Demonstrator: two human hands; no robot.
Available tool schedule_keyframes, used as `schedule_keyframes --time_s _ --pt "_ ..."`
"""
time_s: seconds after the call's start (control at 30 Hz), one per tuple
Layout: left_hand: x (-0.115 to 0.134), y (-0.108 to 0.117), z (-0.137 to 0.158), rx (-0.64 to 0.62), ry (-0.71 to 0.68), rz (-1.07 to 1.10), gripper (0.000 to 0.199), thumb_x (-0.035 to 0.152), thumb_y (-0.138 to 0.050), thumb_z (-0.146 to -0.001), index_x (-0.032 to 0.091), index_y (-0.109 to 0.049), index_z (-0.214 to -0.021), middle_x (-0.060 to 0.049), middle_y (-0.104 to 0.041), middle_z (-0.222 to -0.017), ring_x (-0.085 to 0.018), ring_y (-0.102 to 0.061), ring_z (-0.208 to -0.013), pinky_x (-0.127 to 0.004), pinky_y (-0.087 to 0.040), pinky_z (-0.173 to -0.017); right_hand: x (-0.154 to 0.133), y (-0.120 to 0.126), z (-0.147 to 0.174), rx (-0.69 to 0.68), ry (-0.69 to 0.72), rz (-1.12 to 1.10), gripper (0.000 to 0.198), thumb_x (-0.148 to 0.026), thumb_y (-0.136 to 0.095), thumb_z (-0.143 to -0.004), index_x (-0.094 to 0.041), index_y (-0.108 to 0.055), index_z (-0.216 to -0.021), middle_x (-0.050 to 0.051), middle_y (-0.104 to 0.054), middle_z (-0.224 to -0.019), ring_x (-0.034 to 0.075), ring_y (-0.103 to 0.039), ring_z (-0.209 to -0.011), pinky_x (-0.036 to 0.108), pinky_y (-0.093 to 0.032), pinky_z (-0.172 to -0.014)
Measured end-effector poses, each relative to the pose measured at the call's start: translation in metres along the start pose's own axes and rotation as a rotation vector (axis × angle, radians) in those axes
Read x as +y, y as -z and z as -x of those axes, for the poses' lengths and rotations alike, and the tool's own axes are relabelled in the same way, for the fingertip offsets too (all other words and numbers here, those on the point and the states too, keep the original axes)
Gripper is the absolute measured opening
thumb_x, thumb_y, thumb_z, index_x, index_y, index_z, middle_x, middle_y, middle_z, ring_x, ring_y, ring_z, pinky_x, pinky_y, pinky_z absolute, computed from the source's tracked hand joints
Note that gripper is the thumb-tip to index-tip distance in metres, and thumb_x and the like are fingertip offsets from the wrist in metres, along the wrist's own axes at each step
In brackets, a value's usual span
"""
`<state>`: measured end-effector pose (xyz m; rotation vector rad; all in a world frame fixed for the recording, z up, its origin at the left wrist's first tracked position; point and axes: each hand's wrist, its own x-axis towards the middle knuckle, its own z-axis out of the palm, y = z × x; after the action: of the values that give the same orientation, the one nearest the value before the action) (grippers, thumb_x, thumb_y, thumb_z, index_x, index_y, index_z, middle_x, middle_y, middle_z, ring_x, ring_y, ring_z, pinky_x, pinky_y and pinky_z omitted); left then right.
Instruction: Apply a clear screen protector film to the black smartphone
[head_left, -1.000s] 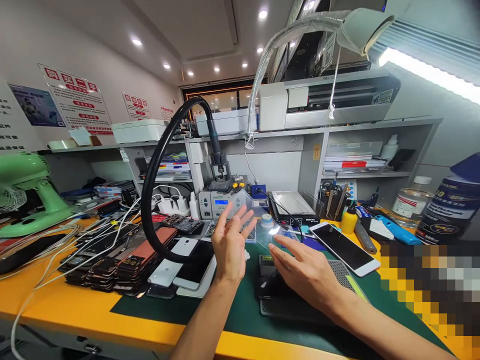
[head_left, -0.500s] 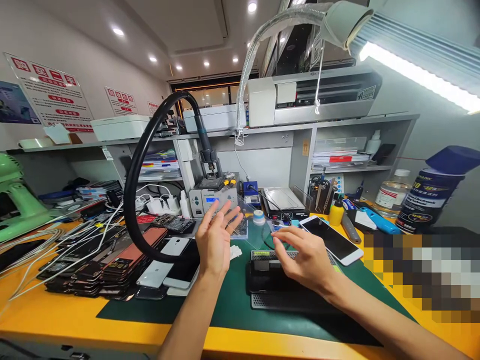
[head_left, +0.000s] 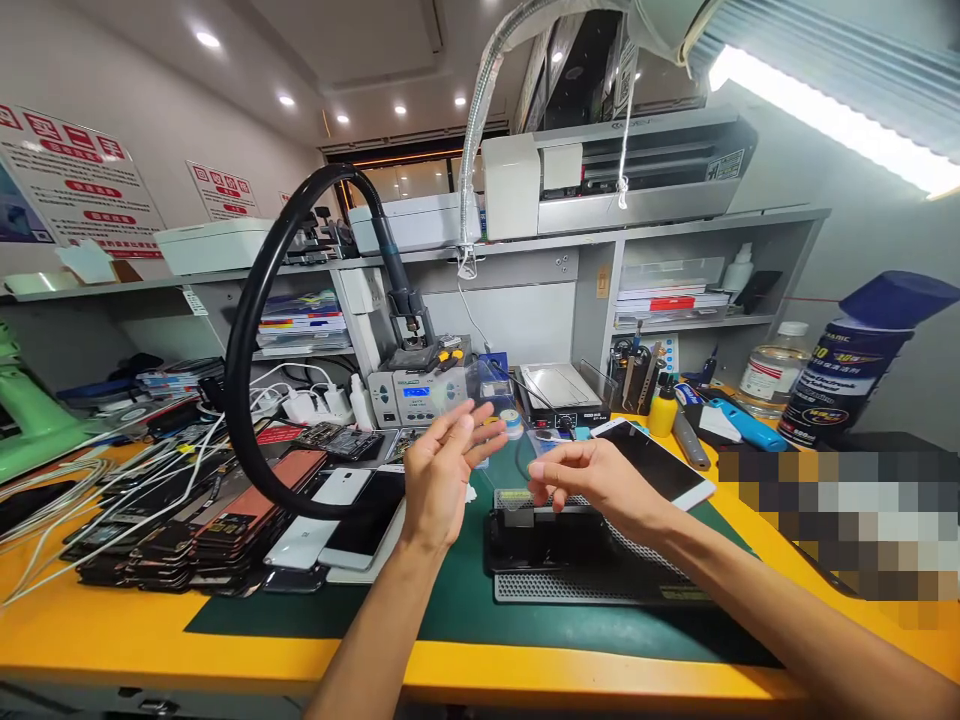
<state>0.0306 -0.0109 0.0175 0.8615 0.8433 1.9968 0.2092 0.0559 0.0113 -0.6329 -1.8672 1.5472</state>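
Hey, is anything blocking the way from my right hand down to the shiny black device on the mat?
Nothing opaque visibly blocks it: your right hand appears above the far edge of the black device. A faint clear sheet seems pinched in that hand; whether it reaches between, I can't tell.

On the wall to your left, the big poster [head_left: 82, 190] heads its panel in white on red squares; you can read 二手 at the end of that line, while the small print below is too fine. The smaller sign [head_left: 223, 190] beside it reads 回收价格. To your right, the spray can [head_left: 847, 375] shows "10" and, in slanted white letters, "Electronic"; the rest curves away from you. The bottle [head_left: 772, 375] next to it has a red-and-white label, too small to read. The heat station [head_left: 420, 395] has a lit blue screen whose digits you cannot make out.
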Motion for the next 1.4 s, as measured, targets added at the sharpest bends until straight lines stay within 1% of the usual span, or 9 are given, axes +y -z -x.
schedule_keyframes --time_s 0.2,0.57,0.77,0.87,1.03,1.13,1.2,1.33,1.4 --pt "-0.002 0.001 0.005 -0.108 0.049 -0.254 0.033 0.039 -0.076 -0.083 0.008 -0.074 -0.095 -0.015 -0.078 -0.096 -0.024 -0.075 -0.078 -0.032 -0.063 -0.064 0.002 0.002 0.0 0.043 0.0 0.03 0.035 -0.049 -0.075 -0.082 -0.016 -0.078 -0.072 0.006 -0.072 -0.069 0.012 -0.058 -0.061 0.026 -0.047 -0.062" --pt "-0.004 0.001 0.005 -0.076 -0.066 -0.343 0.039 0.048 -0.071 -0.085 0.01 -0.076 -0.09 -0.012 -0.078 -0.084 -0.024 -0.075 -0.069 -0.033 -0.063 -0.059 0.004 -0.001 -0.001 -0.018 0.026 0.042 0.035 -0.049 -0.076 -0.08 -0.016 -0.077 -0.071 0.007 -0.073 -0.07 0.014 -0.059 -0.06 0.028 -0.047 -0.062" --pt "-0.003 0.004 0.004 -0.079 -0.103 -0.29 0.036 0.045 -0.066 -0.089 0.011 -0.075 -0.097 -0.013 -0.077 -0.095 -0.021 -0.072 -0.073 -0.03 -0.062 -0.057 0.001 -0.006 0.0 -0.068 0.016 -0.018 0.032 -0.045 -0.079 -0.076 -0.015 -0.076 -0.068 0.008 -0.075 -0.07 0.016 -0.063 -0.061 0.029 -0.049 -0.061" --pt "0.001 0.007 0.001 -0.023 -0.08 -0.227 0.031 0.039 -0.074 -0.082 0.012 -0.076 -0.096 -0.012 -0.076 -0.096 -0.018 -0.07 -0.071 -0.028 -0.06 -0.056 -0.001 -0.005 0.002 -0.095 -0.011 -0.029 0.03 -0.042 -0.08 -0.076 -0.014 -0.073 -0.064 0.009 -0.075 -0.069 0.015 -0.062 -0.059 0.028 -0.048 -0.06" --pt "0.007 0.009 -0.005 0.108 -0.065 -0.169 0.027 0.035 -0.082 -0.072 0.011 -0.074 -0.081 -0.008 -0.074 -0.081 -0.014 -0.065 -0.064 -0.023 -0.055 -0.052 -0.002 0.0 0.004 -0.194 -0.087 -0.094 0.027 -0.036 -0.08 -0.075 -0.014 -0.071 -0.062 0.008 -0.074 -0.065 0.015 -0.062 -0.057 0.028 -0.048 -0.06" --pt "0.01 0.01 -0.006 0.153 -0.07 -0.17 0.029 0.038 -0.082 -0.071 0.012 -0.073 -0.081 -0.007 -0.073 -0.08 -0.012 -0.063 -0.06 -0.02 -0.052 -0.048 -0.001 0.001 0.004 -0.19 -0.103 -0.124 0.025 -0.034 -0.08 -0.074 -0.014 -0.07 -0.061 0.008 -0.074 -0.063 0.015 -0.062 -0.056 0.028 -0.048 -0.06" --pt "0.011 0.011 -0.004 0.08 -0.052 -0.192 0.032 0.043 -0.078 -0.076 0.013 -0.073 -0.083 -0.007 -0.073 -0.083 -0.012 -0.062 -0.061 -0.021 -0.052 -0.047 0.001 0.002 0.004 -0.142 -0.093 -0.134 0.027 -0.035 -0.081 -0.074 -0.014 -0.069 -0.061 0.008 -0.073 -0.063 0.016 -0.063 -0.056 0.028 -0.047 -0.059" --pt "0.008 0.01 0.004 -0.377 0.188 -0.415 0.032 0.043 -0.079 -0.077 0.012 -0.073 -0.082 -0.006 -0.071 -0.076 -0.014 -0.064 -0.061 -0.022 -0.053 -0.046 0.004 0.004 0.001 -0.027 -0.045 -0.132 0.032 -0.043 -0.08 -0.075 -0.014 -0.07 -0.064 0.007 -0.072 -0.065 0.017 -0.065 -0.058 0.029 -0.047 -0.058" --pt "0.003 0.007 0.008 -0.51 0.284 -0.528 0.03 0.04 -0.081 -0.074 0.012 -0.072 -0.079 -0.005 -0.068 -0.069 -0.013 -0.063 -0.056 -0.021 -0.051 -0.043 0.005 0.005 0.0 0.011 -0.024 -0.139 0.034 -0.045 -0.08 -0.075 -0.014 -0.07 -0.064 0.005 -0.07 -0.062 0.015 -0.062 -0.056 0.028 -0.048 -0.059"
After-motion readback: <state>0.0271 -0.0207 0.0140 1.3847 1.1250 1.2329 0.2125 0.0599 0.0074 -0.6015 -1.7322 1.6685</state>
